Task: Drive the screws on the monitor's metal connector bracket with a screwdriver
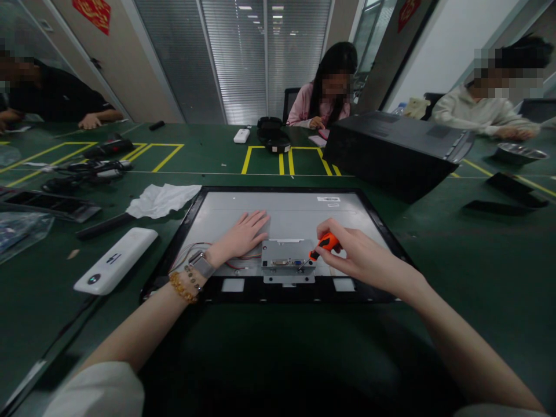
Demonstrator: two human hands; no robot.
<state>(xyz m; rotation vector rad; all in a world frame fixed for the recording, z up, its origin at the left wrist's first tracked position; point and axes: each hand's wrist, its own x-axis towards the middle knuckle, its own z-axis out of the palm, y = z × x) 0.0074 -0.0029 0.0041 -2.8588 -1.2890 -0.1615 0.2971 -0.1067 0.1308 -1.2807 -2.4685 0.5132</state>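
A monitor panel [295,202] lies face down on the green table, its grey metal back up inside a black frame. A small metal board cover [287,262] with connector ports sits at its near edge. My left hand [241,234] rests flat on the panel, fingers spread, just left of the cover. My right hand [354,252] grips an orange-handled screwdriver [324,244], its tip down at the cover's right side. Thin red wires [237,265] run out to the left of the cover.
A white oblong device [116,260] and a crumpled white cloth [163,198] lie left of the panel. A black monitor housing [393,150] stands behind right. Cables and tools [89,168] clutter the left. Three other people sit at the table's far side.
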